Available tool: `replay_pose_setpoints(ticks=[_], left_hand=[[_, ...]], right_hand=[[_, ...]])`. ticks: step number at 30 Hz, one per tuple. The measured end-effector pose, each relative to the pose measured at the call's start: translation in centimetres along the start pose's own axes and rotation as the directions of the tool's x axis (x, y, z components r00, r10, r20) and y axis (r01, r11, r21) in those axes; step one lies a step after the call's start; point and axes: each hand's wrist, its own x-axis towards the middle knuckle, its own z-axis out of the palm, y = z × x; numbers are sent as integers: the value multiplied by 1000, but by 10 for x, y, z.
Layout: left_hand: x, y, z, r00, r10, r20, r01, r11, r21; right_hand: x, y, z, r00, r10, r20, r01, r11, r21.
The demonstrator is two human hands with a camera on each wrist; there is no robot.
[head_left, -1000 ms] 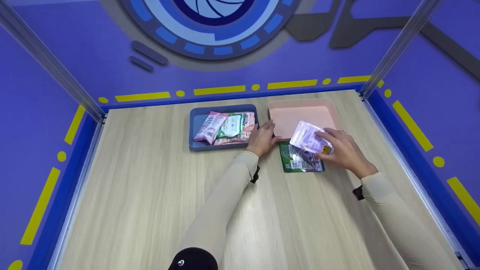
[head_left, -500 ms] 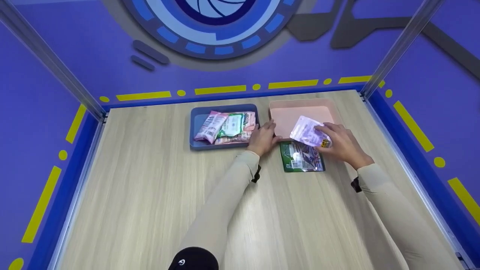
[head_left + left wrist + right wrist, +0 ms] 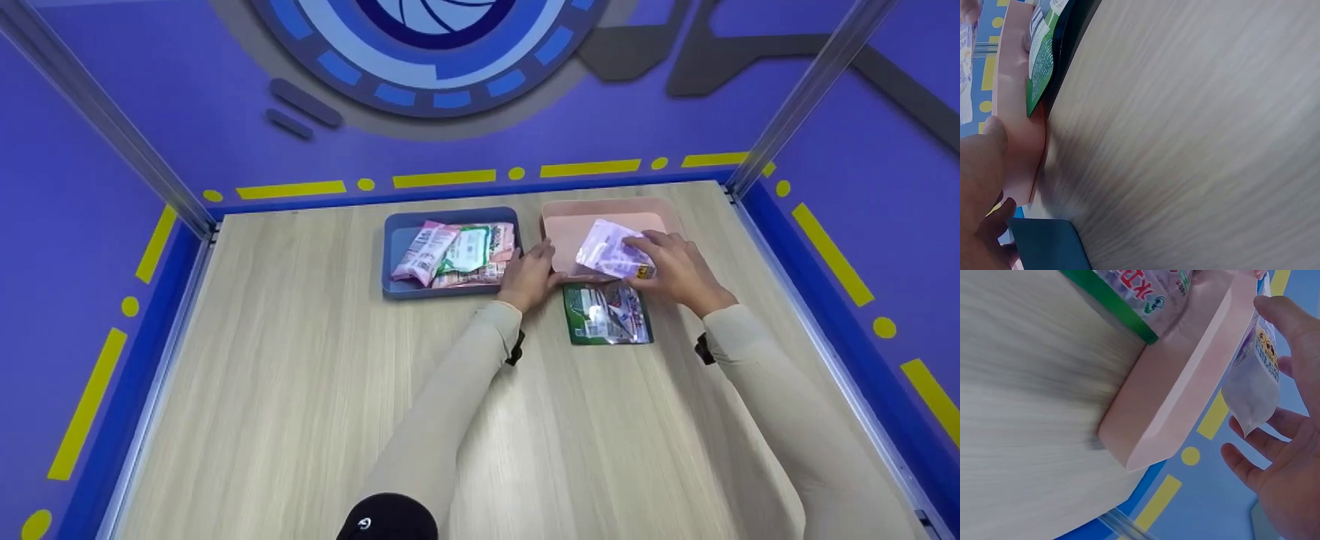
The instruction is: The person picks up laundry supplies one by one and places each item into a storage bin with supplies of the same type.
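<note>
My right hand (image 3: 684,271) pinches a light purple plastic pouch (image 3: 602,247) at its near right corner, thumb and fingers on either face. The pouch is tilted over the pink tray (image 3: 566,225); its clear end shows in the right wrist view. My left hand (image 3: 527,277) lies between the two trays, thumb at the pink tray's front left corner and fingertips along its left rim. In the left wrist view, the thumb (image 3: 995,130) touches the pink wall. A shiny green-edged pouch (image 3: 609,319) leans against the pink tray's front wall.
The blue tray (image 3: 394,291) on the left holds several packets, including a pink packet (image 3: 426,252) and a green-and-white packet (image 3: 466,250). Both trays stand near the back of a wooden table (image 3: 315,360), enclosed by purple walls (image 3: 180,127) with yellow marks.
My right hand has carried the purple pouch a little up and left, further over the pink tray, uncovering more of the green-edged pouch. The left hand keeps its place.
</note>
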Motion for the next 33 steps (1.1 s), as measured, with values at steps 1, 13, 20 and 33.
replay_pose_setpoints(ticks=[1,13,20,33], left_hand=[[0,0,0,1000,2,-1,-2,1000,-2],[1,-1,2,1000,10,-18,-10,1000,-4],[0,-2,1,1000,13,-26,-13,1000,-10],[0,0,-1,1000,0,-11,0,1000,-24]], right_hand=[[2,0,-1,1000,-5,-3,5,1000,-7],[21,-2,2,997,60,54,-60,998,3],[29,-3,7,999,47,19,-46,999,-26],[41,-13,9,986,140,88,-139,990,-17]])
